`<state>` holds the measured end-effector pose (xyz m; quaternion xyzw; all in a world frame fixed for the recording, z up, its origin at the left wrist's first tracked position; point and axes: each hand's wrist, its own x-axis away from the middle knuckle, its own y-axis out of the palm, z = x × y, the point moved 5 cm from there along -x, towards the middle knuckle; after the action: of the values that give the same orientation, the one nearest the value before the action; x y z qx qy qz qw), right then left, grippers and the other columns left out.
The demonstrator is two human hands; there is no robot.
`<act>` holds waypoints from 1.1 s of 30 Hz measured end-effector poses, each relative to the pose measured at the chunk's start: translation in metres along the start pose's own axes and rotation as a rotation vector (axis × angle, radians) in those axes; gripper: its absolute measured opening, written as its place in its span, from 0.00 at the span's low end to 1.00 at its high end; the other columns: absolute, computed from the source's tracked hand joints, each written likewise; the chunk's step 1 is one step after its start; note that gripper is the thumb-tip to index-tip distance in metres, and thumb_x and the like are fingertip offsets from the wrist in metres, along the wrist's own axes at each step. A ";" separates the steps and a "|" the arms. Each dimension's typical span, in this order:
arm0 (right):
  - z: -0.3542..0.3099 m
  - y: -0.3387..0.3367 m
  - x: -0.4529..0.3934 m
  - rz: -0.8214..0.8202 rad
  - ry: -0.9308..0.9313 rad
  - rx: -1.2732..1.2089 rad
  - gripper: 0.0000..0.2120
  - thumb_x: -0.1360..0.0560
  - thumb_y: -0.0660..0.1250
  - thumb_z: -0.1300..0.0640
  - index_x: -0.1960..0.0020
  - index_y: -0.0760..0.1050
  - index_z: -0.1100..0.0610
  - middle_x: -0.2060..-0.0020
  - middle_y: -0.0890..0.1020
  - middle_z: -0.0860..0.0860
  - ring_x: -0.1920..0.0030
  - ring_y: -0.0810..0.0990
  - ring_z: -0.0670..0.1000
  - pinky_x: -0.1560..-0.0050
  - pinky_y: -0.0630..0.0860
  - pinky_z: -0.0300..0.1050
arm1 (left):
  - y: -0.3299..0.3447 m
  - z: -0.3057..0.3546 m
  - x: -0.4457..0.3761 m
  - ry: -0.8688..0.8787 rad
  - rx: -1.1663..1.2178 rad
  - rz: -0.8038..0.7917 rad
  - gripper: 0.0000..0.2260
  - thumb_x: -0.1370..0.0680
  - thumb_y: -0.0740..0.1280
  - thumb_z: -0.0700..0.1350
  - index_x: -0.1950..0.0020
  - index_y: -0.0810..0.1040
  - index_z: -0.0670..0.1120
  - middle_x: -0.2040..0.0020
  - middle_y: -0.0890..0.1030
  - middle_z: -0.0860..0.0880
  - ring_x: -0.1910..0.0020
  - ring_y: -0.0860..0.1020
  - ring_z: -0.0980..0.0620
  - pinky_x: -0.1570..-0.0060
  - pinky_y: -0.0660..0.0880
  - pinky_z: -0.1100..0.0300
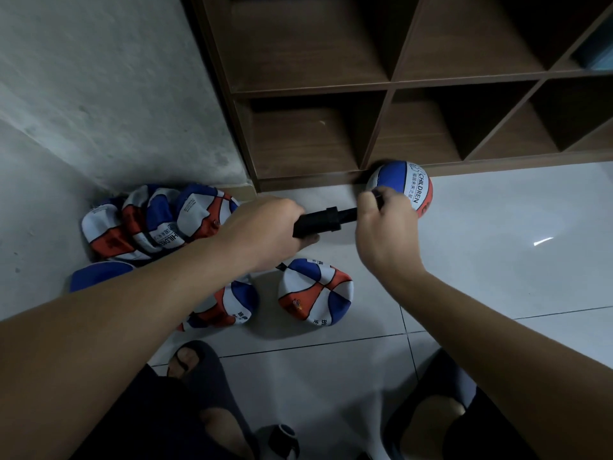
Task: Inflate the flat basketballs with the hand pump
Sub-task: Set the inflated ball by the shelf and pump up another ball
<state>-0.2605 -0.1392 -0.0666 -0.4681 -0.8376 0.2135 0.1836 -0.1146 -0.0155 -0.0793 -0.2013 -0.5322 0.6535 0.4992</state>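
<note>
A black hand pump point(323, 220) hangs level above the floor between my hands. My left hand point(262, 232) grips its barrel. My right hand point(386, 227) grips the handle end, fingers curled round it. Just behind my right hand a round, inflated blue, white and orange basketball point(409, 184) rests on the floor against the shelf base. A flat, dented basketball point(315, 292) lies below the pump. Another flat ball point(232, 307) lies partly under my left forearm. A pile of several crumpled flat balls point(156, 222) sits in the corner at left.
A dark wooden shelf unit point(391, 84) with open cubbies stands on the white tiled floor point(497, 260). A grey wall point(99, 94) closes the left side. My feet in dark slippers point(202, 370) are at the bottom. A blue ball edge point(99, 273) shows near the pile.
</note>
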 end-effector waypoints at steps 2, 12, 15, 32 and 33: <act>0.001 0.006 0.005 -0.036 0.008 -0.013 0.13 0.16 0.59 0.58 0.59 0.72 0.59 0.71 0.71 0.50 0.73 0.67 0.46 0.73 0.63 0.40 | 0.001 0.006 0.002 0.014 -0.002 0.000 0.15 0.17 0.71 0.61 0.60 0.74 0.57 0.65 0.79 0.54 0.66 0.78 0.56 0.69 0.67 0.57; 0.006 0.015 0.007 -0.130 0.036 -0.023 0.13 0.15 0.60 0.56 0.58 0.73 0.58 0.70 0.72 0.50 0.74 0.68 0.44 0.76 0.64 0.37 | 0.004 0.012 0.006 0.050 -0.012 -0.023 0.09 0.16 0.70 0.61 0.51 0.76 0.60 0.62 0.80 0.55 0.64 0.78 0.57 0.68 0.68 0.58; 0.007 0.007 -0.001 -0.131 0.061 0.015 0.15 0.16 0.61 0.56 0.61 0.70 0.58 0.70 0.71 0.51 0.71 0.68 0.47 0.70 0.66 0.45 | 0.005 0.006 0.003 0.037 -0.025 -0.032 0.11 0.17 0.70 0.62 0.55 0.75 0.59 0.62 0.80 0.55 0.64 0.79 0.56 0.68 0.70 0.57; 0.018 -0.002 -0.004 -0.059 0.172 -0.057 0.15 0.17 0.60 0.59 0.62 0.64 0.57 0.69 0.66 0.51 0.67 0.63 0.51 0.70 0.61 0.45 | 0.005 -0.007 0.004 -0.007 -0.053 -0.085 0.14 0.17 0.71 0.60 0.58 0.77 0.55 0.64 0.80 0.52 0.66 0.80 0.54 0.68 0.70 0.58; 0.016 0.000 -0.002 -0.074 0.160 -0.054 0.15 0.17 0.59 0.59 0.62 0.63 0.57 0.70 0.66 0.50 0.68 0.62 0.51 0.71 0.61 0.43 | 0.006 -0.005 0.004 -0.002 -0.042 -0.084 0.13 0.17 0.71 0.60 0.57 0.77 0.56 0.63 0.80 0.52 0.66 0.80 0.54 0.68 0.71 0.57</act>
<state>-0.2672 -0.1438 -0.0802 -0.4572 -0.8423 0.1459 0.2452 -0.1151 -0.0094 -0.0851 -0.1887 -0.5543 0.6208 0.5213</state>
